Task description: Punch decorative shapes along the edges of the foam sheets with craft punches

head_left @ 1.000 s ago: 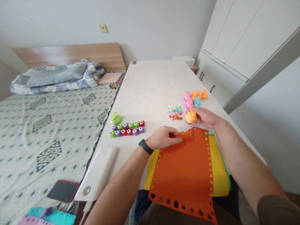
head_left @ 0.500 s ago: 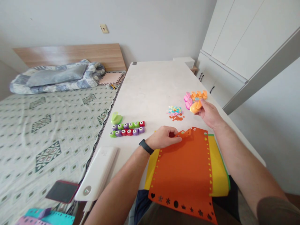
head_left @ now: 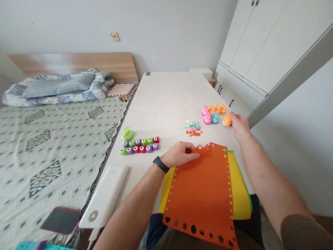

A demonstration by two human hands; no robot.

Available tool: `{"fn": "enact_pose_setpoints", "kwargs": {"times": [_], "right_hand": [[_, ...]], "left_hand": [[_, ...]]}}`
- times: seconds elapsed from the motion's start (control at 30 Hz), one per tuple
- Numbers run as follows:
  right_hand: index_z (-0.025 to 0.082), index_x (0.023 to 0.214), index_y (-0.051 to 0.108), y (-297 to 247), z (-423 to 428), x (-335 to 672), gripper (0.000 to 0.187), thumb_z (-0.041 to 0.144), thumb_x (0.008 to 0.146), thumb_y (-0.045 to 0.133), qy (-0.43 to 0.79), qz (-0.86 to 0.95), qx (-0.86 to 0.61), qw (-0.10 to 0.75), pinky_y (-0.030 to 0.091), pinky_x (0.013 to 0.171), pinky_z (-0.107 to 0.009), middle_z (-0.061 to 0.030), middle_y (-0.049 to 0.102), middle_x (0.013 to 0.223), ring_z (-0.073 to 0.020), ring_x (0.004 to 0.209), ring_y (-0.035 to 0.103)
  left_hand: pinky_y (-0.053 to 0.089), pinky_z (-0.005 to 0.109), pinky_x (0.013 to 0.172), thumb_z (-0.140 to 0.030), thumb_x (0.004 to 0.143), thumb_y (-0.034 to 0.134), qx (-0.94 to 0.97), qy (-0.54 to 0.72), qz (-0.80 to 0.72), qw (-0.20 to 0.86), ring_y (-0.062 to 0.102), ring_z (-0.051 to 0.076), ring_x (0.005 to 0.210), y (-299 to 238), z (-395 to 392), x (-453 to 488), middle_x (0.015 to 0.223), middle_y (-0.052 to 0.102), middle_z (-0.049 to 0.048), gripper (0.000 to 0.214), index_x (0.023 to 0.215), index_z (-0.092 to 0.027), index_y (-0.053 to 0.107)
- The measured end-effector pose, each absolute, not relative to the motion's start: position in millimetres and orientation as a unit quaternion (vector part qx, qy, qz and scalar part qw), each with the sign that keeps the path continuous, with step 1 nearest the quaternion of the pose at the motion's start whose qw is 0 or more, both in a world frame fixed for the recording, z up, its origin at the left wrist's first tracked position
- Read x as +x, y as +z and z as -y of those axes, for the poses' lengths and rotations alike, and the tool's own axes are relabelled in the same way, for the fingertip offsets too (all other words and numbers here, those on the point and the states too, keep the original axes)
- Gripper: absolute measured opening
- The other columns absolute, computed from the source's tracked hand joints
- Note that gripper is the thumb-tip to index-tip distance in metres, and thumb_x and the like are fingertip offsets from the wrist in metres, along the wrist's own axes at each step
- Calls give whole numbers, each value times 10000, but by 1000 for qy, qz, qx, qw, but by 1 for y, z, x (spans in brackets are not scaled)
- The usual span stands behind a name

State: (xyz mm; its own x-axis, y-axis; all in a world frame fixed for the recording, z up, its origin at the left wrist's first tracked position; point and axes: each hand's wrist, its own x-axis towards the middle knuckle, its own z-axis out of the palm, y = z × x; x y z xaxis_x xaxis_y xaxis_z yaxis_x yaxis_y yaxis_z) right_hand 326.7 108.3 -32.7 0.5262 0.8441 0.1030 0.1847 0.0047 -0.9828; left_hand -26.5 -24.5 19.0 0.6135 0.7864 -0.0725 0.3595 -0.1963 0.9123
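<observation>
My left hand (head_left: 183, 152) pinches the top left edge of an orange sheet (head_left: 201, 184), whose borders carry punched shapes such as hearts, flowers and stars. Under that sheet lie a yellow sheet (head_left: 238, 191) and a green one, of which only an edge shows. At the right side of the table, my right hand (head_left: 239, 124) has its fingers on an orange craft punch (head_left: 227, 119). Left of it stand more punches: several orange ones (head_left: 218, 109), pink ones (head_left: 207, 118) and a blue one (head_left: 214, 117). A pile of small punched cutouts (head_left: 192, 127) lies above the orange sheet.
Two rows of small round punches (head_left: 139, 146) and a green punch (head_left: 127, 133) stand on the left of the white table (head_left: 171, 93). Nearer me is a white device (head_left: 105, 194) with a cable. A bed (head_left: 65, 139) adjoins the left side; cabinets (head_left: 247, 69) stand right.
My right hand has moved right with the orange punch, away from the other punches, uncovering the blue one. My left hand still holds the orange sheet. The view has shifted slightly.
</observation>
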Motion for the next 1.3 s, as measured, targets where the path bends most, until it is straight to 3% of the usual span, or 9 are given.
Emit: {"fn": "enact_pose_setpoints", "kwargs": {"times": [0.1, 0.47, 0.8, 0.93, 1.13, 1.3], "right_hand": [[206, 840, 664, -31, -114, 324, 405, 586, 731, 752, 198, 383, -721, 542, 497, 544, -285, -49, 712, 827, -182, 687, 649], [191, 795, 702, -17, -136, 305, 365, 542, 862, 628, 151, 469, -779, 387, 445, 638, -326, -61, 705, 766, -208, 701, 619], [199, 775, 671, -13, -143, 290, 379, 551, 885, 581, 123, 466, -793, 372, 427, 667, -351, -88, 698, 788, -229, 710, 607], [211, 785, 656, -10, -133, 284, 403, 612, 818, 627, 116, 475, -794, 362, 429, 664, -360, -75, 692, 778, -236, 695, 597], [226, 784, 661, -13, -125, 283, 318, 541, 815, 635, 105, 490, -793, 346, 447, 690, -366, -60, 683, 760, -243, 711, 602], [216, 835, 669, -14, -129, 285, 350, 565, 830, 635, 104, 484, -795, 351, 473, 742, -364, -77, 701, 804, -247, 760, 616]], "left_hand": [[300, 236, 543, -449, 857, 654, 749, 219, -385, 493, 401, 85, 591, 18, 24, -27, 646, 514, -31, 329, 742, -141, 632], [287, 240, 543, -440, 866, 647, 747, 227, -374, 501, 381, 81, 592, 15, 24, -27, 642, 489, -38, 328, 734, -142, 609], [301, 236, 543, -451, 857, 655, 742, 229, -378, 504, 410, 86, 595, 12, 24, -27, 650, 515, -33, 324, 756, -145, 628], [298, 238, 543, -447, 856, 657, 742, 231, -376, 504, 405, 86, 593, 13, 24, -28, 648, 515, -33, 321, 754, -144, 629], [296, 240, 550, -449, 862, 651, 748, 232, -373, 498, 403, 87, 602, 13, 23, -28, 654, 515, -31, 326, 752, -143, 629], [302, 241, 553, -450, 862, 647, 748, 231, -372, 500, 408, 88, 603, 14, 24, -28, 656, 515, -30, 328, 747, -143, 623]]}}
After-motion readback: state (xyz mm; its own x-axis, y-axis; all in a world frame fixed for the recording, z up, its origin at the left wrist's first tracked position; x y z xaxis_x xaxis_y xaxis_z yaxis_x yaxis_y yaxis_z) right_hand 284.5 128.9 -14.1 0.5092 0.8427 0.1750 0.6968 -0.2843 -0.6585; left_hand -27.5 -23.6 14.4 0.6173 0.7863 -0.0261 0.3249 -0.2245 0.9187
